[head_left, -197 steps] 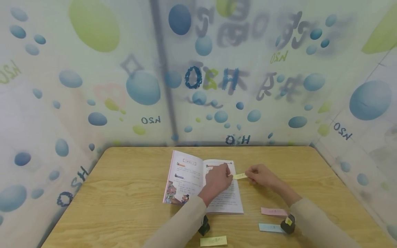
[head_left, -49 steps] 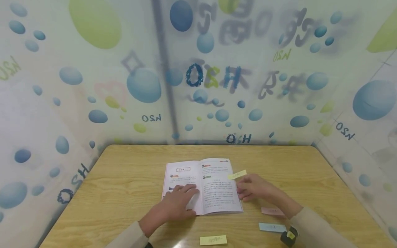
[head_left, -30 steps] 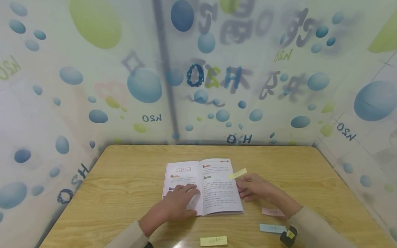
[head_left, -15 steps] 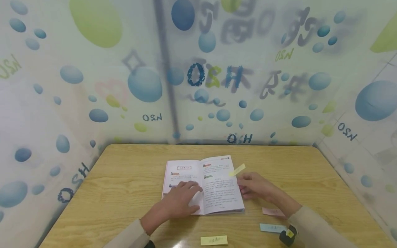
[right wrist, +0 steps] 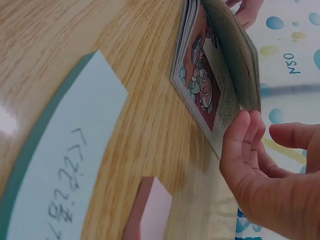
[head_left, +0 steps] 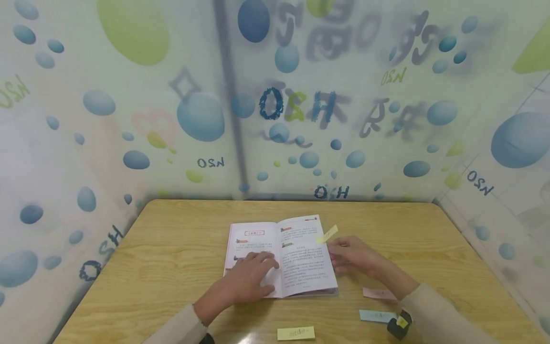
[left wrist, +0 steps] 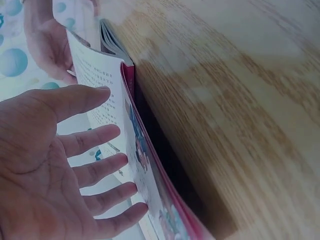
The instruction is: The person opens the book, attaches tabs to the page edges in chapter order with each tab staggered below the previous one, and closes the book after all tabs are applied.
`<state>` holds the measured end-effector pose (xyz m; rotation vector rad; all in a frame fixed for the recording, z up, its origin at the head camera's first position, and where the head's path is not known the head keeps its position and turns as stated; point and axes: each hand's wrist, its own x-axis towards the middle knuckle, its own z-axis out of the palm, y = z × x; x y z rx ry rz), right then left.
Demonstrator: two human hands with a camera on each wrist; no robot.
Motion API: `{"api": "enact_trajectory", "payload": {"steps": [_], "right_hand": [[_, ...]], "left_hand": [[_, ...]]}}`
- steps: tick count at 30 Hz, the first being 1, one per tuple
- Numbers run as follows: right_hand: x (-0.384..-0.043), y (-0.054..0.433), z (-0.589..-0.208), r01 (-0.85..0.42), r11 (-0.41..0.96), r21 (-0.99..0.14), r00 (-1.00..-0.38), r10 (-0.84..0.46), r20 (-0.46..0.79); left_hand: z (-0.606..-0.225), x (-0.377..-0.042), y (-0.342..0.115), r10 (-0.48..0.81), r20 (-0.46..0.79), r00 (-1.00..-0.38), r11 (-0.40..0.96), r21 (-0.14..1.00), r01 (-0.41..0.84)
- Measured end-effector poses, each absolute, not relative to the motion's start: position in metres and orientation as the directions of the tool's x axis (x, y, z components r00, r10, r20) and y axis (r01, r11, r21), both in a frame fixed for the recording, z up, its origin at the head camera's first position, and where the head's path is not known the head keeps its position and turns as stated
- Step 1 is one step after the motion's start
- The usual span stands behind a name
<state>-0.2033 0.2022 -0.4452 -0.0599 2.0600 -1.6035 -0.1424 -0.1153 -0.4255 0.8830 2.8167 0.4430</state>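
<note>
An open book (head_left: 253,228) with printed text and cartoon pictures lies on the wooden table. My left hand (head_left: 251,277) rests on its left page, fingers spread; the left wrist view shows these fingers (left wrist: 102,167) extended along the paper. At the book's right edge my right hand (head_left: 354,255) holds the right-hand page (head_left: 302,267) by its outer edge, which stands raised over the pages beneath. The right wrist view has the curled fingers (right wrist: 242,135) at this page's edge, with the thumb opposite. A yellow sticky note (head_left: 328,234) sticks out from the page's upper right edge.
A yellow sticky-note pad (head_left: 295,333) with handwriting lies near the front edge of the table (head_left: 172,267). To the right, under the right forearm, lie a blue pad (head_left: 375,316) and a pink pad (head_left: 378,294). A patterned curtain (head_left: 275,143) hangs behind.
The yellow note, earlier between both hands, now sits on the page edge. My left hand has moved onto the left page. The right-hand page has risen slightly in the right hand.
</note>
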Motion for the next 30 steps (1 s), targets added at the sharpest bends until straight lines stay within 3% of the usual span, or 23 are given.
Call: {"api": "enact_trajectory", "payload": {"steps": [19, 30], "right_hand": [[-0.2, 0.183, -0.424, 0.211, 0.134, -0.968, -0.815, -0.522, -0.25], [-0.199, 0.158, -0.414, 0.294, 0.017, -0.956, -0.803, -0.537, -0.257]], "left_hand": [[-0.432, -0.14, -0.152, 0.576, 0.003, -0.818, 0.757, 0.377, 0.534], [-0.436, -0.136, -0.171, 0.574, 0.0, -0.819, 0.743, 0.421, 0.521]]}}
